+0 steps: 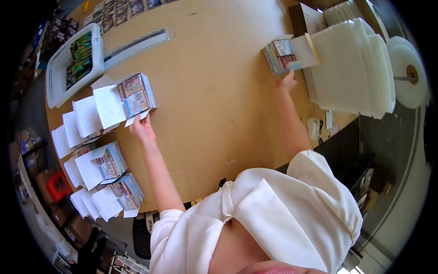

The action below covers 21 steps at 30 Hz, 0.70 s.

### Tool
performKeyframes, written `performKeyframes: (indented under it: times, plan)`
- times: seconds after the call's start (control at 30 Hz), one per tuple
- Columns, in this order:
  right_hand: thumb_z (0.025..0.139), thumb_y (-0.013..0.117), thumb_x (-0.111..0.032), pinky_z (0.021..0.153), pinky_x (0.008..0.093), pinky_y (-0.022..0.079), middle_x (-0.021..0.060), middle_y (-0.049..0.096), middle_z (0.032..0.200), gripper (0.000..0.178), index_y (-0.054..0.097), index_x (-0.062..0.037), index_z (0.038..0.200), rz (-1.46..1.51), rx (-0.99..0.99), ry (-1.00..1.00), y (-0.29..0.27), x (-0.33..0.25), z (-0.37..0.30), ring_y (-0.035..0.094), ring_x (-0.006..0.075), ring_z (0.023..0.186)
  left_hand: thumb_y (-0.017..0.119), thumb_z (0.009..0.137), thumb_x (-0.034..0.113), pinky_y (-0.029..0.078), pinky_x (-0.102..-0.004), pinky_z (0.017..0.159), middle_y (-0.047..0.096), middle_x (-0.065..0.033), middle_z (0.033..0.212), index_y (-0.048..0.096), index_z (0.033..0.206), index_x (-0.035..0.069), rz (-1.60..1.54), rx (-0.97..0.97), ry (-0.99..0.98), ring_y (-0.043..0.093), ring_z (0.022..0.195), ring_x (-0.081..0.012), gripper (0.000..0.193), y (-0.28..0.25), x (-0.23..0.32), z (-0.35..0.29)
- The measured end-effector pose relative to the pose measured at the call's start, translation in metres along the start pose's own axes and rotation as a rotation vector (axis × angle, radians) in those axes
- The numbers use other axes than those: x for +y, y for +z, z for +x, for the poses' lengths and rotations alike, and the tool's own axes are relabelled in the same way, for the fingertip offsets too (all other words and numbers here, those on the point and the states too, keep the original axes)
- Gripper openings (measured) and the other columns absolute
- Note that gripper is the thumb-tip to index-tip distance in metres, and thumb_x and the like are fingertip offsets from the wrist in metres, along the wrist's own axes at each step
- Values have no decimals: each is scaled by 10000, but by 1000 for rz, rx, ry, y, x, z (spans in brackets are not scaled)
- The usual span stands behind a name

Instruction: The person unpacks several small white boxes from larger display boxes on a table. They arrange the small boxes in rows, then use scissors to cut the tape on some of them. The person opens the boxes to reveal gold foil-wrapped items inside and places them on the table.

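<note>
At the left of the table, my left hand is closed on the near side of an open box at its white flap. Colourful small packs fill this box, and its lid stands folded back to the left. Far across to the right, my right hand grips the near edge of a second open box with similar packs inside. Its pale lid is folded out to the right. My right fingertips are partly hidden by the box.
Several more open boxes stand in rows at the left edge. Behind them are a white basket of green packs and a ruler-like strip. Stacked translucent trays and a white roll stand at right. Picture cards lie far back.
</note>
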State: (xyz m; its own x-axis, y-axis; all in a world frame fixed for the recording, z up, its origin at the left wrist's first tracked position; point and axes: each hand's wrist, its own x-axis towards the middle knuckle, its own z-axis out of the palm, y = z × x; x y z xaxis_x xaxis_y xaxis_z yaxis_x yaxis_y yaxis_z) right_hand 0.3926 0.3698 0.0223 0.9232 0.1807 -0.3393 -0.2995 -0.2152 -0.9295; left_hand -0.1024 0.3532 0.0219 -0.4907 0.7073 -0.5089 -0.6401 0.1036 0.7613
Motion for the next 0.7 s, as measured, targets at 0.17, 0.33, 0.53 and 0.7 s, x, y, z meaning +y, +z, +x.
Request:
performKeyframes:
  times: [0.17, 0.33, 0.53, 0.7]
  plan:
    - [870, 646, -223, 631, 413, 521, 130, 606, 1072, 413, 493, -3, 1185, -107, -257, -224, 13, 43, 97, 623, 251, 895, 405, 879, -66, 527, -462, 941, 493, -224, 1265, 393, 1266, -131, 4, 28, -8, 559, 1109, -348, 392, 5, -7, 8]
    - [949, 539, -242, 704, 444, 513, 211, 617, 1095, 372, 562, 98, 1099, -92, 44, -281, 43, 72, 82, 632, 317, 921, 378, 886, -87, 514, -466, 971, 456, -238, 1306, 363, 1289, -135, -1, 7, -18, 530, 1154, -376, 406, -1, -6, 1]
    - [978, 379, -265, 761, 511, 472, 347, 630, 895, 493, 619, 155, 880, -475, 151, -409, 18, 50, 30, 602, 511, 840, 371, 883, -121, 492, -478, 1002, 447, -246, 1326, 352, 1301, -140, 54, -13, -10, 507, 1194, -384, 419, 11, 3, -10]
    - [1009, 419, -234, 767, 433, 582, 204, 621, 1069, 383, 530, 122, 1099, -134, -318, -197, -4, 34, -21, 617, 339, 989, 407, 867, -126, 511, -434, 976, 468, -231, 1310, 384, 1272, -138, 10, -16, 22, 527, 1181, -349, 406, 1, -2, -6]
